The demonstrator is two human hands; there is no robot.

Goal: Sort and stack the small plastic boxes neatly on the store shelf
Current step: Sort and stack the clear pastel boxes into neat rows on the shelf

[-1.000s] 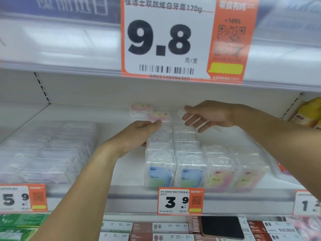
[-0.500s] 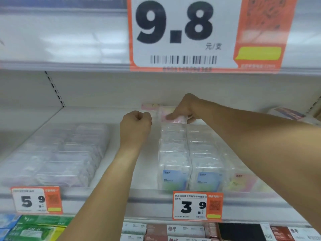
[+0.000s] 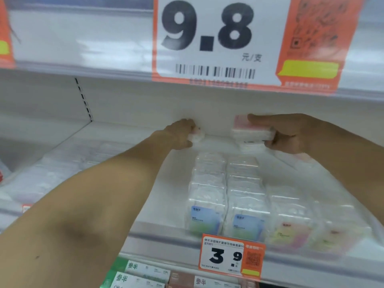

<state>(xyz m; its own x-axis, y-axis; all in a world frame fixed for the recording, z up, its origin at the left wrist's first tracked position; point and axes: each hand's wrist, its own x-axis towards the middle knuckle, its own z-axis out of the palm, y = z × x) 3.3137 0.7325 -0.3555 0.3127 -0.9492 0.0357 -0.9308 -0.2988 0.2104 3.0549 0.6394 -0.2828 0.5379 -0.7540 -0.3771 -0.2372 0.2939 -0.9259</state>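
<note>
Small clear plastic boxes stand in rows (image 3: 226,196) on the white shelf (image 3: 166,231), blue-labelled ones on the left and pink-yellow ones (image 3: 291,229) on the right. At the back of the shelf my left hand (image 3: 180,134) grips one small clear box (image 3: 196,136) with curled fingers. My right hand (image 3: 291,134) holds a pink-topped stack of boxes (image 3: 249,129) at the far end of the rows, thumb on top and fingers underneath.
Another batch of clear boxes (image 3: 62,171) lies blurred on the shelf's left. A large 9.8 price tag (image 3: 207,42) hangs from the shelf above. A 3.9 tag (image 3: 228,256) sits on the shelf's front rail. Carton packs (image 3: 145,275) fill the shelf below.
Both hands reached deeper to the back of the shelf. My right hand moved right and now holds a pink-topped stack of boxes. My left hand now grips one small box.
</note>
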